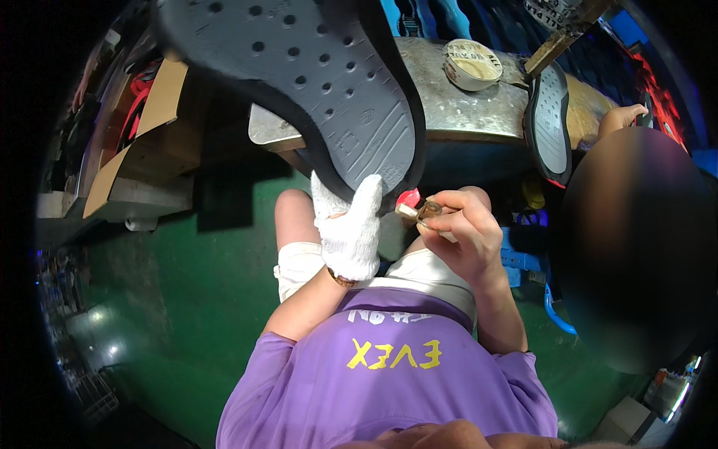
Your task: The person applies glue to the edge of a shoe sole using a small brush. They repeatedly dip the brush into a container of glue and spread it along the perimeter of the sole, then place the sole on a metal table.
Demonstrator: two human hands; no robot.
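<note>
My left hand (348, 228), in a white cotton glove, grips the heel end of a large dark shoe sole (299, 82) with round holes and holds it up close to my head. Beside it, my bare right hand (462, 227) pinches a small brush (419, 211) with a metal ferrule, its tip just under the sole's lower edge. Something red (407, 197) shows between the brush and the sole. Both hands hover above my lap, over white shorts and a purple shirt.
A worn metal workbench (464, 112) stands ahead with a round open tin (472, 64) and a second dark sole (550, 120) on it. Another person's hand (622, 117) reaches in at the right. Cardboard boxes (142, 142) stand left on the green floor (209, 299).
</note>
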